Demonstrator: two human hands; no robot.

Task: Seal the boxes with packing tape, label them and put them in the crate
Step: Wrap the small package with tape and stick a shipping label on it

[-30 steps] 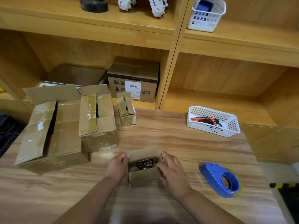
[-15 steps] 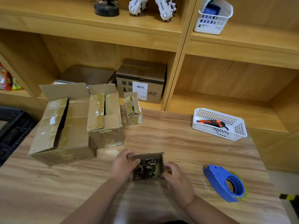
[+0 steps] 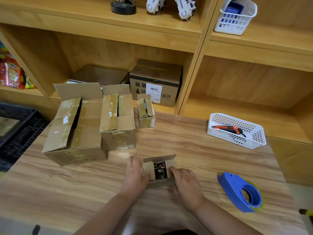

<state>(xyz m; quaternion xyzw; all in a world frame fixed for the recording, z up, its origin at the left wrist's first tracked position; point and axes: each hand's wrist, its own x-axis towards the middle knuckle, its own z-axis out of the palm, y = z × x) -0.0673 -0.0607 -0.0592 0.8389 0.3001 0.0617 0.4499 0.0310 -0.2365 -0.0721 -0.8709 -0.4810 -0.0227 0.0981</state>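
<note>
The left hand (image 3: 135, 173) and right hand (image 3: 187, 184) are pressing flat, straight fingers on the small box (image 3: 159, 158) mid-worktop (image 3: 186, 145), towards the front edge. Bare wood is separating it from the tape dispenser (image 3: 237, 189) at the right edge.

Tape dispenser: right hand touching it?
Apart. The head view shows bare table between the right hand and the blue tape dispenser; the hand rests on the small box.

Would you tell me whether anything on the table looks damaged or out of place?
The large box looks battered: its taped flaps are crinkled, one lifted, the rear flap standing up. The medium box beside it gapes. The small box between the left hand and right hand shows its contents through a gap.
</note>
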